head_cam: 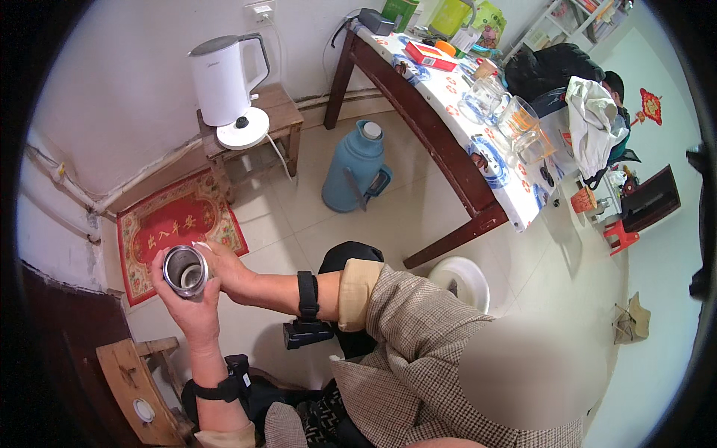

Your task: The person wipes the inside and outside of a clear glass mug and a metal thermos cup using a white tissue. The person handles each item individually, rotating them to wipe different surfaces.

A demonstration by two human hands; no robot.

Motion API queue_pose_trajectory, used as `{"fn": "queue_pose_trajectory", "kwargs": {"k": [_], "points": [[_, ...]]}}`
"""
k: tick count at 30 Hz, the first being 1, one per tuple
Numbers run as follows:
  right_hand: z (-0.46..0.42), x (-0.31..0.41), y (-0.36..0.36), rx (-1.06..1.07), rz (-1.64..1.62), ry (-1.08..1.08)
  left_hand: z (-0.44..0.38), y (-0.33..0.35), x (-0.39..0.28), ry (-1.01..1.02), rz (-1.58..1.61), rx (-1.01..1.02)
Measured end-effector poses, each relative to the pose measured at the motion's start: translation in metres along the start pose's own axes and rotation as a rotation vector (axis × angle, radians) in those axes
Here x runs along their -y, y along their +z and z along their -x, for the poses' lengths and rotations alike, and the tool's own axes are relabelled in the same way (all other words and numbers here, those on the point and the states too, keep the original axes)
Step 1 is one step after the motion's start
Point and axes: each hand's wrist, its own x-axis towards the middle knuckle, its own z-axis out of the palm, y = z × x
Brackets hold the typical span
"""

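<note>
My left hand [196,316], the lower one, grips an open stainless-steel cup or flask body [186,271], its thumb and fingers around opposite sides. Light shows on the metal inside; whether it holds liquid I cannot tell. My right hand [229,273] presses against the vessel's other side, its fingers partly hidden behind it. A small white thing, unclear, shows at those fingertips. Beyond the hands, a white electric kettle [219,84] stands on a low wooden stool [288,103] beside its white power base [243,130]. A blue thermos jug [352,168] is on the floor.
A red mat [179,224] lies beneath and beyond the hands. A wooden stool [120,372] bears a round white lid-like thing [144,410]. At right are a table [417,120] with glass mugs [516,117], a white basin [476,280] and a person [614,87] farther back.
</note>
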Motion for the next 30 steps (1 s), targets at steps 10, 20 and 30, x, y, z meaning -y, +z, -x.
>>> {"fn": "queue_pose_trajectory", "kwargs": {"k": [10,20,30], "points": [[0.026,0.006,0.011,-0.019,-0.203,0.403,-0.001,-0.009,0.01,0.015,-0.227,-0.051],[0.027,0.029,0.009,-0.019,0.367,-0.356,-0.009,-0.002,0.015,-0.196,0.115,0.032],[0.014,0.044,0.009,0.132,0.177,-0.132,-0.006,-0.016,0.008,-0.101,0.027,0.273]]}}
